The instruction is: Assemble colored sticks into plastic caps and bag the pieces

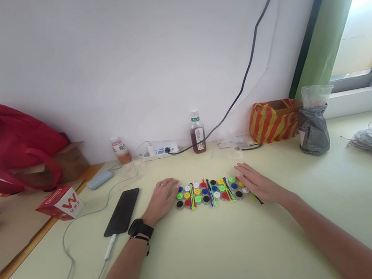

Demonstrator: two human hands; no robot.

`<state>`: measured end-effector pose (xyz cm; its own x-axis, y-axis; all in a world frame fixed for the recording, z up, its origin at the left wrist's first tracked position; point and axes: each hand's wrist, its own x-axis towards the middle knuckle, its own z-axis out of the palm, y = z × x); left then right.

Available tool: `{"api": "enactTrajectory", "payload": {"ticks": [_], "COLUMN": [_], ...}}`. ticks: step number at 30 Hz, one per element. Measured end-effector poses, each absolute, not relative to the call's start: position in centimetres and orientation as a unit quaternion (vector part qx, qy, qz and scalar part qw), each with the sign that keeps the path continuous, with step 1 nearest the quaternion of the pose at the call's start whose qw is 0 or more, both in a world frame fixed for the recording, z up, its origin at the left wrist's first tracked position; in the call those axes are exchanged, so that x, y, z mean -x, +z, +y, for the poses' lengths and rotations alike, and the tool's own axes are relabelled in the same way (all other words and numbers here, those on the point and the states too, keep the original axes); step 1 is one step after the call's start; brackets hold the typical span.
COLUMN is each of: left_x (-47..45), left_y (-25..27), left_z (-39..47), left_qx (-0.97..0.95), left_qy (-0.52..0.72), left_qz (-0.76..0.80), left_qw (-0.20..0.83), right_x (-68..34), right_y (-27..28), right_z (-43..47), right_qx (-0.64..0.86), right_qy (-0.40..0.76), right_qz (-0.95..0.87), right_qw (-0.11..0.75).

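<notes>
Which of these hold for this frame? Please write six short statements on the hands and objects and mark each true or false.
1. The left hand and right hand are at opposite ends of the coloured discs. True.
2. All the discs are black. False: they include blue, yellow and green.
3. A white plug meets the phone. True.
4. The phone lies between the hands. False: it lies left of the left hand.
5. The striped bag stands right of the green-necked bottle. True.
6. The right hand grips that bottle. False: it stands apart from both hands.

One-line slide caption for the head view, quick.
Left hand and right hand flank rows of colorful discs and thin sticks on a pale table.
</notes>
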<state>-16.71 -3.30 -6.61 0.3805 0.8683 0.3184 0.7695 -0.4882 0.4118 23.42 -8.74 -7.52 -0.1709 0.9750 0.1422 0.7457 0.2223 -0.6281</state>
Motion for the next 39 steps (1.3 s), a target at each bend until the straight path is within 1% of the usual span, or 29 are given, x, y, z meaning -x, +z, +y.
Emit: {"api": "enactTrajectory", "payload": {"ticks": [17, 39], "left_x": [16.7, 16.8], "left_y": [-6.7, -6.9], "left_z": [-3.2, -3.1], "left_qx": [-0.831, -0.831], "left_qy": [0.239, 0.227], "left_qz": [0.494, 0.501], "left_qw": [0.087, 0.078], "right_x": [-23.0, -23.3], "right_y": [-6.2, -6.4], "right_z": [-9.2, -9.2], "right_qx": [0.593, 0.606], "right_qy": [0.207, 0.217], "right_qz": [-0.734, -0.730], "right_qw": [0.260, 0.229]}}
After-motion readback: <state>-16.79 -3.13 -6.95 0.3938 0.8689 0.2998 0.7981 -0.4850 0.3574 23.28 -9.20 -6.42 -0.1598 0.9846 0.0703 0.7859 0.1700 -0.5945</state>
